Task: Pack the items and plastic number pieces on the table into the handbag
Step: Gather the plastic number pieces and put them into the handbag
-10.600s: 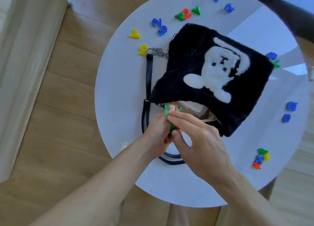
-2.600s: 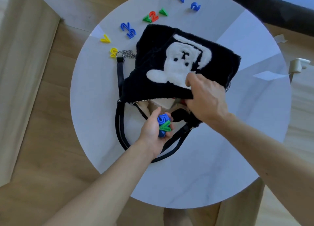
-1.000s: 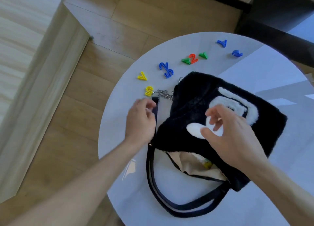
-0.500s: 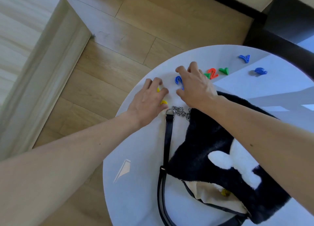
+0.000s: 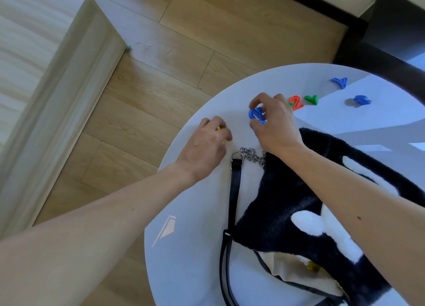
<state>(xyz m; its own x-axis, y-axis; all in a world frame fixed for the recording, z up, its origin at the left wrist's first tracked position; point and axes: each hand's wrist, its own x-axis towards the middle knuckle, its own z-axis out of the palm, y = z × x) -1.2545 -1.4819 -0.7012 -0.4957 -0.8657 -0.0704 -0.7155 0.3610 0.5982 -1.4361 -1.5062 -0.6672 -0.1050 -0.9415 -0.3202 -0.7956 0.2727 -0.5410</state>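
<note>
The black furry handbag (image 5: 285,204) with a white figure lies on the round white table (image 5: 195,248), its beige-lined mouth open toward me with a yellow piece (image 5: 312,266) inside. My right hand (image 5: 273,123) pinches blue number pieces (image 5: 257,115) just above the tabletop. My left hand (image 5: 207,146) curls over yellow number pieces (image 5: 219,129), mostly hidden under the fingers. A red 2 (image 5: 296,102), a green piece (image 5: 311,99) and two blue pieces (image 5: 340,82) (image 5: 361,100) lie further back.
The bag's black strap (image 5: 233,197) and silver chain (image 5: 250,154) lie on the table left of the bag. Wooden floor surrounds the table, with a pale wall and baseboard at left. Dark furniture (image 5: 391,34) stands at the back right.
My right hand has lifted the blue pieces off the table and curled round them. My left hand has closed over the yellow pieces. The camera has tilted slightly nearer.
</note>
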